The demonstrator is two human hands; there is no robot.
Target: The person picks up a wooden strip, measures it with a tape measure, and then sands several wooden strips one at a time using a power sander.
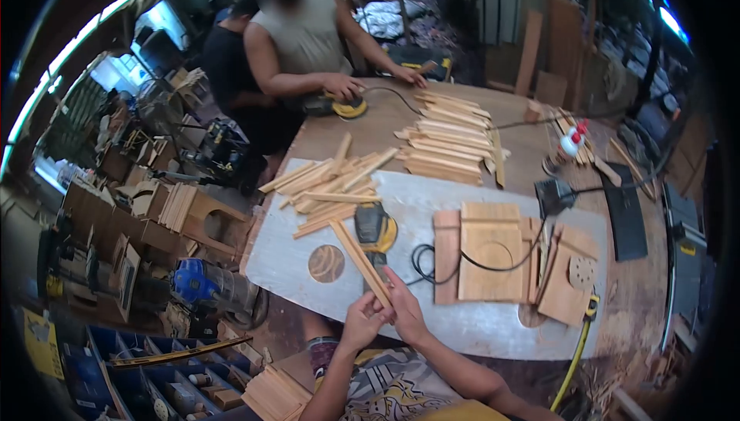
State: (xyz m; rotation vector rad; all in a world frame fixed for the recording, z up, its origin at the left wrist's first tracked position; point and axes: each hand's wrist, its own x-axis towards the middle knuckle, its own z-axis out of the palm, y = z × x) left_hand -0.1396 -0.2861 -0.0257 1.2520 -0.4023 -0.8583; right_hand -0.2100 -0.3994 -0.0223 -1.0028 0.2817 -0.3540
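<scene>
A narrow wooden strip (358,261) slants up and away from my two hands, its near end between them. My left hand (365,322) is closed on that near end, fingertips pressed against the wood. My right hand (405,310) grips the same end from the other side, its fingers along the strip. Just beyond the strip, a black and yellow sander (375,227) rests on the grey board (416,197). A loose heap of similar wooden strips (331,182) lies farther back on the left.
Flat wooden panels (489,267) and a black cord (493,268) lie right of my hands. A tape measure (592,307) hangs over the edge. Across the table, a person (304,43) holds another sander (349,107) beside a row of strips (447,140). A white bottle (572,142) stands right.
</scene>
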